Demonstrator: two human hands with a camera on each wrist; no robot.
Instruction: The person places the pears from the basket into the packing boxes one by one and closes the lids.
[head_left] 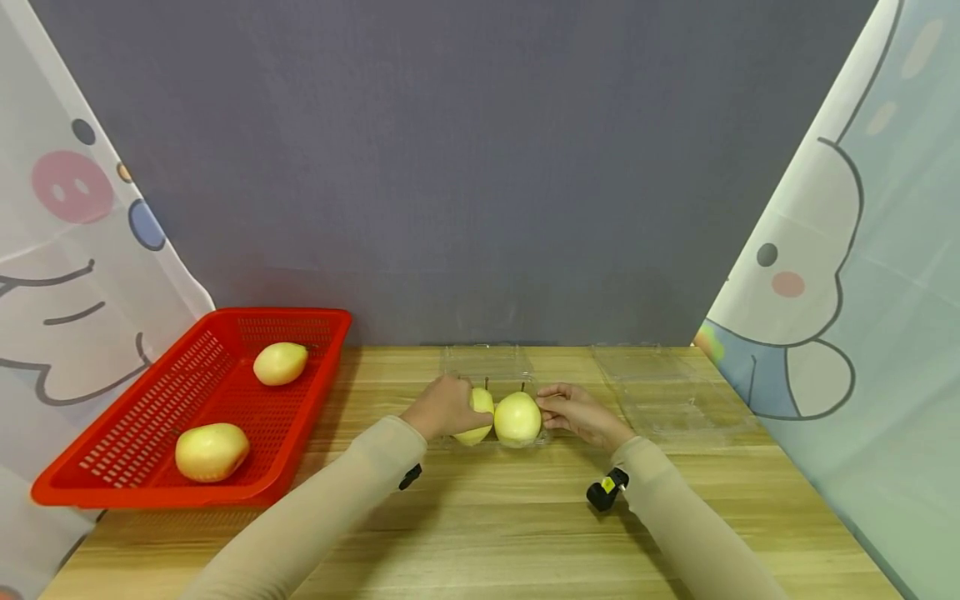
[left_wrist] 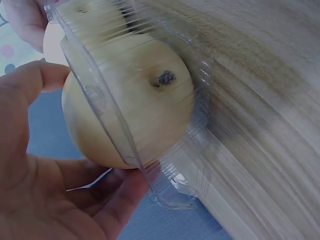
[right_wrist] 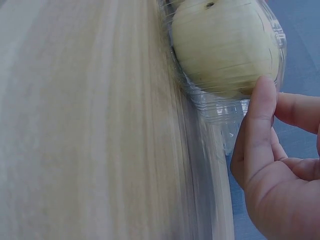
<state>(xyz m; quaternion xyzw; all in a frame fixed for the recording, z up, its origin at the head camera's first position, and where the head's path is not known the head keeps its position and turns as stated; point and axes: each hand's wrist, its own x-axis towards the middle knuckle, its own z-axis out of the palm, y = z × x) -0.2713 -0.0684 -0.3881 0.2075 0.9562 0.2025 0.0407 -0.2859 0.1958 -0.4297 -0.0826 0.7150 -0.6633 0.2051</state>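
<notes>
Two yellow pears sit side by side in a clear plastic clamshell box (left_wrist: pixel 95 95), whose lid stands open behind them in the head view. My left hand (head_left: pixel 444 408) grips the left pear (left_wrist: pixel 145 100), thumb on one side and fingers on the other. That pear's lower part shows through the box wall. At the box's right end, my right hand (head_left: pixel 577 414) pinches the rim between thumb and finger, close beside the right pear (head_left: pixel 517 419). In the right wrist view, those fingertips (right_wrist: pixel 264 92) lie right at the plastic edge.
A red plastic basket (head_left: pixel 288 454) on the left holds two more pears, one toward the back (head_left: pixel 281 364) and one in front (head_left: pixel 212 452). Another open clear box (head_left: pixel 675 406) lies on the wooden table (head_left: pixel 480 533) at right. A grey panel (head_left: pixel 480 167) stands behind.
</notes>
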